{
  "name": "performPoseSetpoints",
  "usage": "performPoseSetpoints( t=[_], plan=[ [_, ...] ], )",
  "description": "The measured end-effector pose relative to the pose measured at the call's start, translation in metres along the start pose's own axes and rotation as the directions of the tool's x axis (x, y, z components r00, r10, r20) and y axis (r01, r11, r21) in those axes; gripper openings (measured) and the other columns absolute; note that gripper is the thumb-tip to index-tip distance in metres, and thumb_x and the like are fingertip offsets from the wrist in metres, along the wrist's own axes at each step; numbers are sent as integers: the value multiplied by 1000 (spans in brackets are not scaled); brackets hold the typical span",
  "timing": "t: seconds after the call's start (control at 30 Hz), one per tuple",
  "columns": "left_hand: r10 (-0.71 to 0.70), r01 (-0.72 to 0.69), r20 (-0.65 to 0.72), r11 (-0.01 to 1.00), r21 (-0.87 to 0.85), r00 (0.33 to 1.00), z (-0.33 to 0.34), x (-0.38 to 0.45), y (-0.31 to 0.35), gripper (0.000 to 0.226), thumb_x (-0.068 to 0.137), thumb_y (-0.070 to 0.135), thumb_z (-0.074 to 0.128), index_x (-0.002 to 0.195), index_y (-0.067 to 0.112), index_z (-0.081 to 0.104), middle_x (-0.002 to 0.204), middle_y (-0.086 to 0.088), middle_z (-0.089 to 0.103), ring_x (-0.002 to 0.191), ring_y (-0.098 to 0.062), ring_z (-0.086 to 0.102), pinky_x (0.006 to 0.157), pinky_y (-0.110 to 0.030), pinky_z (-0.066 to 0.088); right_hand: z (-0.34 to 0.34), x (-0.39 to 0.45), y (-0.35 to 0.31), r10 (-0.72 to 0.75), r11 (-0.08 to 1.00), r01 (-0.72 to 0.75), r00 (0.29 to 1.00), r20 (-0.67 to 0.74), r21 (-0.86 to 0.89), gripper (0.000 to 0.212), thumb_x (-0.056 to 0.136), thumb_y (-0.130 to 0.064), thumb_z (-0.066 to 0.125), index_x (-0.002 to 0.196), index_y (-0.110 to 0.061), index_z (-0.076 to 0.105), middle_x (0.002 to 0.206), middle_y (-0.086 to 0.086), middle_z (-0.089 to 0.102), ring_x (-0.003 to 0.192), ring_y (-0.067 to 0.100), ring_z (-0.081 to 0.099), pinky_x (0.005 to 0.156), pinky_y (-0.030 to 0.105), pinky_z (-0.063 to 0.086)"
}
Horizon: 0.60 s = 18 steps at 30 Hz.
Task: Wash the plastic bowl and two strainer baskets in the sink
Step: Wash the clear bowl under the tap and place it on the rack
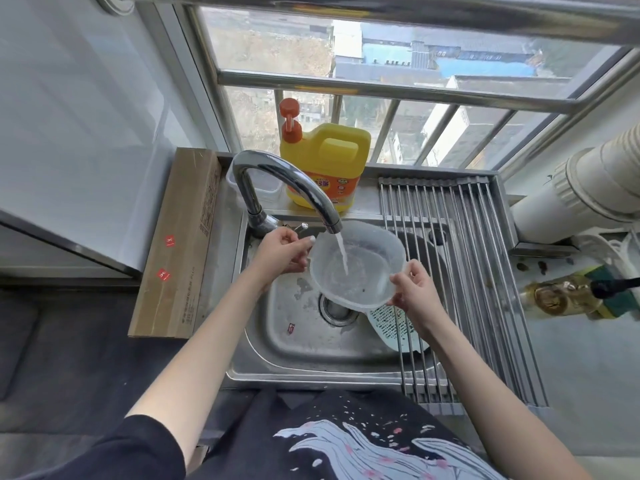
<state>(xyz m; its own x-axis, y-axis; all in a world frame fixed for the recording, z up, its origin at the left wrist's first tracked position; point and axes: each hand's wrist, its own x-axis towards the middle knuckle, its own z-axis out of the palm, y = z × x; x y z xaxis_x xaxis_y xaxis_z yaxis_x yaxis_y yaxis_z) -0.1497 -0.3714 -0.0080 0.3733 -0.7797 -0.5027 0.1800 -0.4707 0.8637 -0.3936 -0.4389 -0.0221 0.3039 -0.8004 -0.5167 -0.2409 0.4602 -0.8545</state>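
Holding the plastic bowl (356,265) above the sink (304,344), you gripped its rim with your left hand (282,252) and right hand (415,289). Water from the faucet (287,181) streamed into it. One strainer basket (391,327) lay beneath the drying rack (485,271).

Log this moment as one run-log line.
step: rinsing plastic bowl | tap: running into bowl | left hand: grips bowl rim | right hand: grips bowl rim | strainer basket: in sink, unwashed position

bright daylight via window (381,57) | wide-angle bend at edges | sharp centre — soft shadows
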Motion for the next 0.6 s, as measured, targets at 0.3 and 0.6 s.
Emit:
performPoseSetpoints(
  t=[0.3, 0.6],
  plan=[
    [-92, 112, -86, 956, 270, 992, -15, 2, -15, 24, 93, 30, 55, 80, 11, 47, 63, -7, 49, 43, -16, 43, 36, -18, 41, 21, 4, 9, 134, 985, -144, 986, 101, 99, 15, 89, 4, 39, 89, -11, 42, 81, 4, 53, 51, 4, 59, 45, 20, 46],
    [-178, 208, -151, 953, 218, 972, -24, 4, -25, 30, 98, 32, 44, 78, 9, 49, 62, -6, 46, 40, -16, 39, 37, -17, 37, 30, 5, 22, 156, 988, -157, 983, 101, -2, 12, 87, 3, 44, 90, -10, 44, 88, 14, 55, 70, 25, 62, 43, 23, 47]
  ],
)
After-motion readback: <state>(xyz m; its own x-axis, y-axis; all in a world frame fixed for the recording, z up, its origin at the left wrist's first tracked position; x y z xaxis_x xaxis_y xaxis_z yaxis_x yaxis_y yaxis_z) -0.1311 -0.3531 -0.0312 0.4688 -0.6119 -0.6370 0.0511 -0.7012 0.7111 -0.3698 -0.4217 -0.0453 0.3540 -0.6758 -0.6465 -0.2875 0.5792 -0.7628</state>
